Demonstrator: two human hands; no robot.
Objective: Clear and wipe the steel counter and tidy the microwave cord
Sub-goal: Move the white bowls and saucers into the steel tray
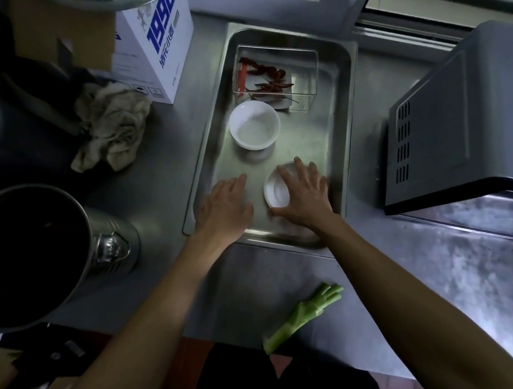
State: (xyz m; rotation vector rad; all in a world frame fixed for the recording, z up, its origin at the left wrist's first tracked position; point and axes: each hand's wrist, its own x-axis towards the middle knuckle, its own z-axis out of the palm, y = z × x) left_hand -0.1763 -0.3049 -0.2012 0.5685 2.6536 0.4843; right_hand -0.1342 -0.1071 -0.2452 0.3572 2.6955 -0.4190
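Right now both hands sit inside the steel tray (345,106) on the table: right hand (304,196) spread flat over a small white dish (274,193), left hand (224,208) open beside it. Pushed carelessly, that dish could skid into the white bowl (254,125).

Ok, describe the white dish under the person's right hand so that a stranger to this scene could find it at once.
Start at the long steel tray in the middle of the counter, left of the microwave. At the tray's near end lies a small shallow white dish, with the right hand spread over it. The white bowl beyond it is deeper, wider and untouched.
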